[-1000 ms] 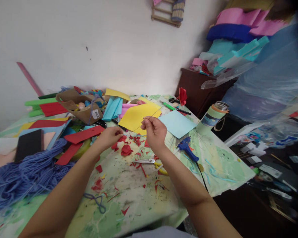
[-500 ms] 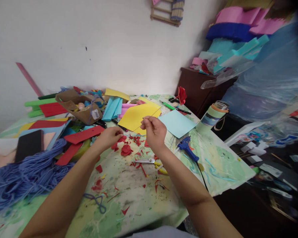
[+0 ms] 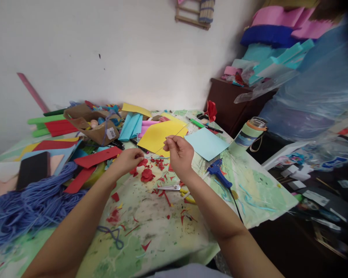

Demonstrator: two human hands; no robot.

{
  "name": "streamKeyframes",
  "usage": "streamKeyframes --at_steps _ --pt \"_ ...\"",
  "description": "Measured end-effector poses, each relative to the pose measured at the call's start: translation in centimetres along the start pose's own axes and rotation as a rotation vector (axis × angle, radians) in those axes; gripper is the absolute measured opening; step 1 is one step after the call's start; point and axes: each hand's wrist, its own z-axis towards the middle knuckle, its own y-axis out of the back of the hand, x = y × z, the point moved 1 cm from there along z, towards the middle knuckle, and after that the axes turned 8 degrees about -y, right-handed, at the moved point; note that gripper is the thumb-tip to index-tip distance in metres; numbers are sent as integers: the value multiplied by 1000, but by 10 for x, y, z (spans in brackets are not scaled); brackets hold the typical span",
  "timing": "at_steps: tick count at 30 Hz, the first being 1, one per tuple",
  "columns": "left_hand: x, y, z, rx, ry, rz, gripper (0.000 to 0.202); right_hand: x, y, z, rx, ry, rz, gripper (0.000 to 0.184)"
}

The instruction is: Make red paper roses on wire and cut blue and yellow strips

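On a clock centred between my left hand (image 3: 130, 159) and right hand (image 3: 181, 154), a thin stem (image 3: 159, 150) bars the gap, running out to a red flower (image 3: 211, 111) at two. I see a way in from six, between the forearms (image 3: 217, 214), over red scraps (image 3: 145, 246) on the surface (image 3: 162, 231). Scissors (image 3: 175, 187) obstruct five, a glue gun (image 3: 222, 177) between three and four, yarn (image 3: 37, 199) eight, a paper bag (image 3: 97, 135) ten.

The view shifted slightly, red flower (image 3: 211, 111) further left.
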Motion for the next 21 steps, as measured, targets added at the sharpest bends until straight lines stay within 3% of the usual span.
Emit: streamKeyframes --at_steps 21 --pt "-9 2 -2 -38 3 -41 14 1 0 -1 -4 8 -5 24"
